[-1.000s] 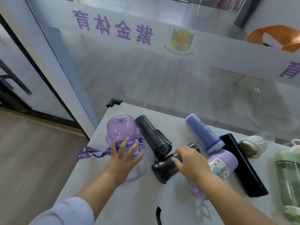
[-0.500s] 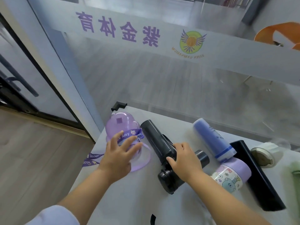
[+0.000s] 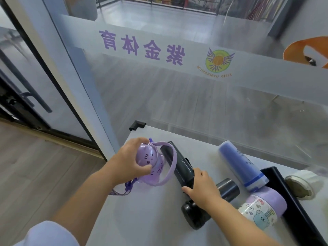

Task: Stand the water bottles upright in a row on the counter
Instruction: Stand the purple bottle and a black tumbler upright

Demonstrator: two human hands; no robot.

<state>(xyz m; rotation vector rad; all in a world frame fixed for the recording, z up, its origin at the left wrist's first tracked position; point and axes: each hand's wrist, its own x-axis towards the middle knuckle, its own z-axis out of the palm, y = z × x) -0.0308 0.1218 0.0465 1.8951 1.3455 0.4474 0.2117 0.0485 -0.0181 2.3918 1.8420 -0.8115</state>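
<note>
Step in hand: our left hand grips the purple cat-face bottle by its domed lid near the white counter corner. Our right hand wraps a lying black flask. Next: set both upright, side by side.

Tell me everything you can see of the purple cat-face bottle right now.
The purple cat-face bottle is translucent lilac plastic with a domed lid bearing drawn eyes, nose and whiskers. A lilac carry loop arcs off its right side, and a darker purple printed lanyard trails from it toward the near edge of the counter. It stands roughly upright at the counter's left end. The left hand wraps around the dome from the left. The loop overlaps the black bottle lying beside it.
</note>
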